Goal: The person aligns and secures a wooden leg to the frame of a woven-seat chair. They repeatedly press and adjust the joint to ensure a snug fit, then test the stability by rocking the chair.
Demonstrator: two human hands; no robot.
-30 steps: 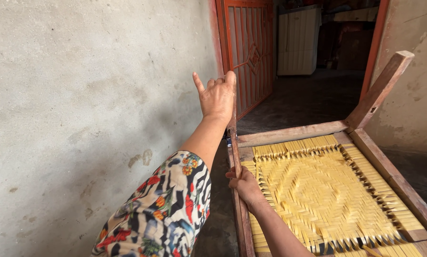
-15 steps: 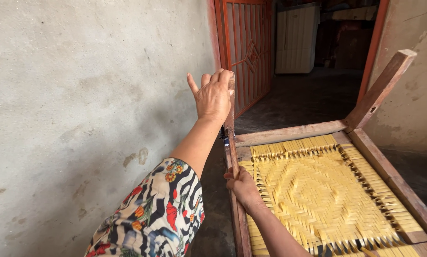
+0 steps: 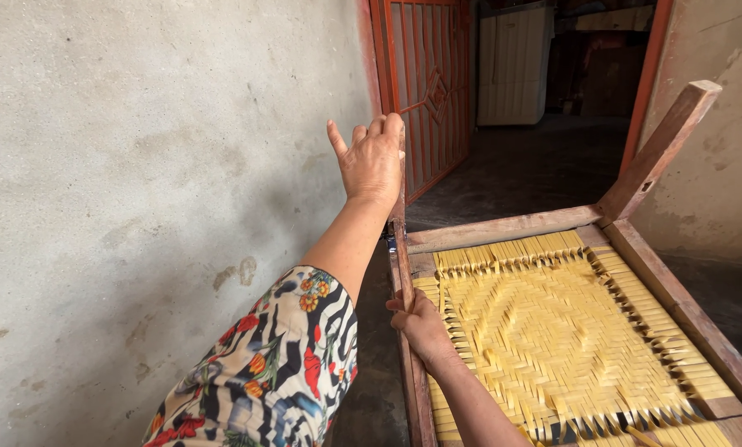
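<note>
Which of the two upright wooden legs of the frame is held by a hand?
The near-left leg: the left hand grips its top. The far-right leg stands untouched.

Left hand (image 3: 374, 161) raised above right hand (image 3: 421, 324) on frame rail (image 3: 410, 364); wall (image 3: 139, 182) left.

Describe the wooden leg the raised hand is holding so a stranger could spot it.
Start at the wooden frame with yellow woven strips, lying beside the grey wall. Two legs stick up; this leg is the near-wall one, gripped by the left hand, unlike the bare leg opposite.
</note>
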